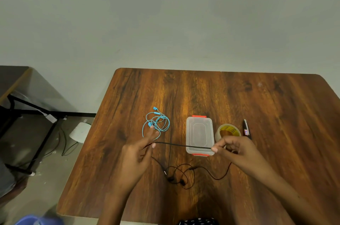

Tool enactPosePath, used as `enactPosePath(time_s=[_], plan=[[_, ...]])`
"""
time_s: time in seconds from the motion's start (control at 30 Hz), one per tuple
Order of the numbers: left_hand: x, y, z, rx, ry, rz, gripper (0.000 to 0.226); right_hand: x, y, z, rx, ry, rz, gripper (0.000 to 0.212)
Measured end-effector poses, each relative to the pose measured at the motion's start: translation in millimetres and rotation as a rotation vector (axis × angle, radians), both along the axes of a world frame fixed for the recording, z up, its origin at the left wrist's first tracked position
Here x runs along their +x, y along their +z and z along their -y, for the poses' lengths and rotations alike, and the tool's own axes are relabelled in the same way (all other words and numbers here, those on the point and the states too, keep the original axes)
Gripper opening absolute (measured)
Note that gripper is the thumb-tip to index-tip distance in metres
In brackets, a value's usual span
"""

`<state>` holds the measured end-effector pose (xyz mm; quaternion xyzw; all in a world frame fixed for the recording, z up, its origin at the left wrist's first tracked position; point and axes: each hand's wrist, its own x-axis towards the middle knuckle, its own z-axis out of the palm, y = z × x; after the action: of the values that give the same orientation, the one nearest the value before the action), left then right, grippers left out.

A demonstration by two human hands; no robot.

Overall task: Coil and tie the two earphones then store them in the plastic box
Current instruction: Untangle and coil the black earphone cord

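A black earphone cable (pixel 181 145) is stretched taut above the table between my two hands. My left hand (pixel 138 153) pinches one end of the stretch, with its other fingers straight. My right hand (pixel 233 148) pinches the other end between thumb and fingers. The rest of the black earphone (pixel 181 176) lies in loose loops on the table, near me, with its earbuds. A blue earphone (pixel 156 122) lies loosely tangled on the table, beyond my left hand. A clear plastic box (pixel 199 135) with orange clips, its lid on, sits under the stretched cable.
A roll of clear tape (pixel 228 131) stands right of the box, partly behind my right hand. A dark pen-like tool (pixel 246 129) lies right of the tape. The wooden table (pixel 257 105) ends at the left; a second table (pixel 12 77) and floor cables (pixel 64 143) lie beyond.
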<state>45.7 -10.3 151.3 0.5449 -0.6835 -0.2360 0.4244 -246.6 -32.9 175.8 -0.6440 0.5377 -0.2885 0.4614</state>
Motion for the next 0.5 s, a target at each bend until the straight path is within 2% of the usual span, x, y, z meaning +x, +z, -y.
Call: enactPosePath(time_s=[0.1,0.27,0.5], plan=[[-20.5,6.3,1.7,0.007,-0.107,0.035,0.048,12.7,1.6,-0.7,-0.025,0.022,-0.027,0.003],[-67.0,19.7,2.6,0.049,-0.3,-0.051,0.024,36.3,5.8,1.7,-0.069,0.122,0.007,0.004],[-38.5,23.9,10.5,0.023,-0.18,-0.052,0.013,16.3,8.9,6.4,-0.015,0.086,0.054,0.003]])
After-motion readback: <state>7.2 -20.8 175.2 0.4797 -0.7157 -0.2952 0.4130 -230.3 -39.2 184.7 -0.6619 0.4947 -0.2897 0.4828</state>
